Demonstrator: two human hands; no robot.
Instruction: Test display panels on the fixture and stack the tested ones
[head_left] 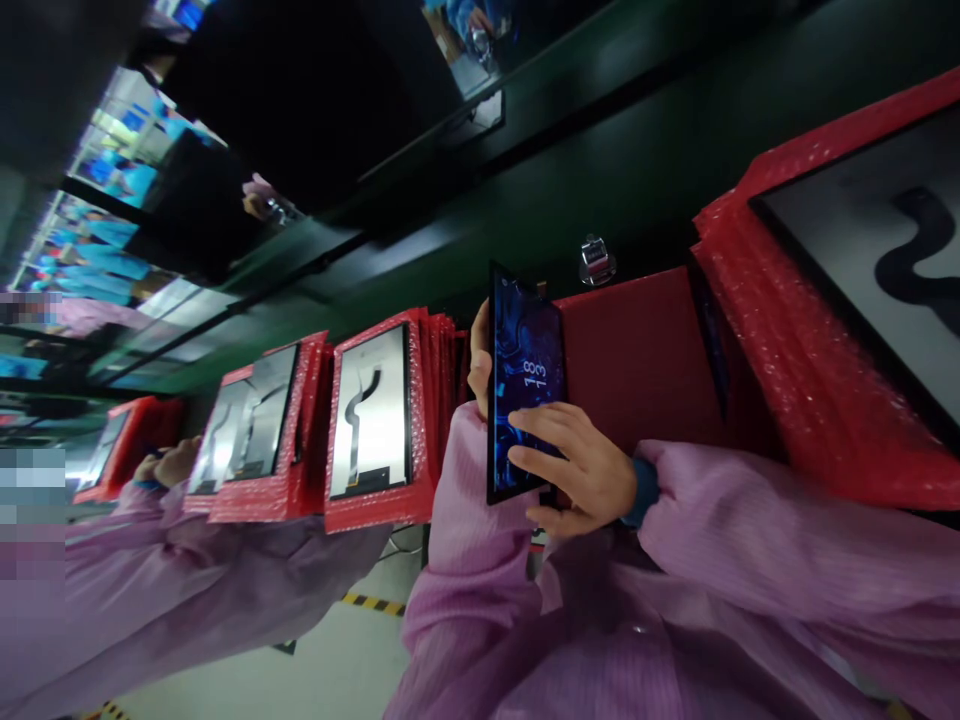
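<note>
Left hand [481, 365]: grips the screen [523, 350].
Right hand [589, 467]: spread over its face.
Slip risk: left grip loosening could drop it.

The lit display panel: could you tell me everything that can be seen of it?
The lit display panel is thin, rectangular, glass-like, with a dark border. It shows blue patterns and sideways digits, apparently 18 and 13. Held tilted, it appears beside the red surface. The left hand grips its edge; the fingers of the right hand appear to touch its face.
</note>
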